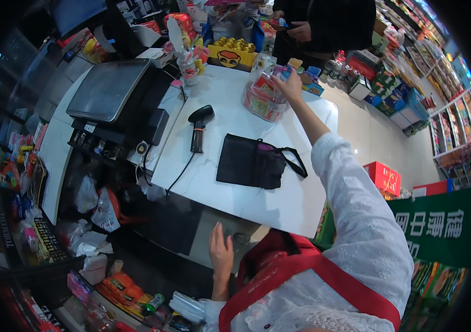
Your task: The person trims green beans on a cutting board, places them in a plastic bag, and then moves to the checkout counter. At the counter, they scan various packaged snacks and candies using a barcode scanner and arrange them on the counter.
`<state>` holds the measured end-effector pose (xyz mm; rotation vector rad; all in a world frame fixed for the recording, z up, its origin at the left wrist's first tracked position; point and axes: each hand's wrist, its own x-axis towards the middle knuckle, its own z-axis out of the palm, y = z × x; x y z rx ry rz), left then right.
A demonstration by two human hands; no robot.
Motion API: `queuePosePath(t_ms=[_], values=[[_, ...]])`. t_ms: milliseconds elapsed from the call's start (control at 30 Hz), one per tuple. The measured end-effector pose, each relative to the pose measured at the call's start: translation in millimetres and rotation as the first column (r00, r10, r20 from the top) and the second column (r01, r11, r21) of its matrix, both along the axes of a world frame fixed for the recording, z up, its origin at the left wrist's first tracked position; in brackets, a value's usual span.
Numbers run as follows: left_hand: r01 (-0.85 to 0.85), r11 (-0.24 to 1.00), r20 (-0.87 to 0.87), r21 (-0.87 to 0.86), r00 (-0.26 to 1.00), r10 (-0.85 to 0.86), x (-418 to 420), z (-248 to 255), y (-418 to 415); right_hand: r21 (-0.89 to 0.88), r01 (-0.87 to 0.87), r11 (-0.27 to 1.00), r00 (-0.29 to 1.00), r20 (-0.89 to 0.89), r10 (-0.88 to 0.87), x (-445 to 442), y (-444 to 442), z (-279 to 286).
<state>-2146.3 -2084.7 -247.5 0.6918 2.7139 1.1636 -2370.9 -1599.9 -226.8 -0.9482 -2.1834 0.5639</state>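
My right hand (290, 86) reaches across the white marbled counter (202, 178) to a clear plastic bag of red packets (264, 99) at its far side. The fingers are at the bag's top right; whether they grip it cannot be told. My left hand (221, 251) hangs below the counter's near edge, fingers apart, holding nothing. Between lie a black fabric pouch (250, 162) with a strap loop and, left of it, a black handheld barcode scanner (198, 128) with its cable running off the near edge.
A scale with a metal plate (109, 91) stands left. Behind the bag are a yellow box of gold-wrapped balls (231, 54) and small colourful packs (312, 79). A person in black (322, 29) stands across the counter, holding a small item. Stocked shelves (455, 128) line the right.
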Motion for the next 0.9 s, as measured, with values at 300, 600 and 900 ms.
queuePosePath(t_ms=[300, 600, 900], values=[[0.004, 0.999, -0.069, -0.046, 0.998, -0.008, -57, 21, -76, -0.483, -0.239, 0.843, 0.931, -0.359, 0.058, -59, -6, 2], [0.253, 0.967, -0.189, -0.027, 0.949, -0.254, -175, 47, -69, -0.546, -0.2, 0.814, 0.98, -0.104, 0.171, -66, -49, 28], [0.525, 0.85, -0.196, 0.036, 0.838, -0.509, -284, 80, -2, -0.338, -0.494, 0.801, 0.869, -0.237, 0.435, -11, -136, 69]])
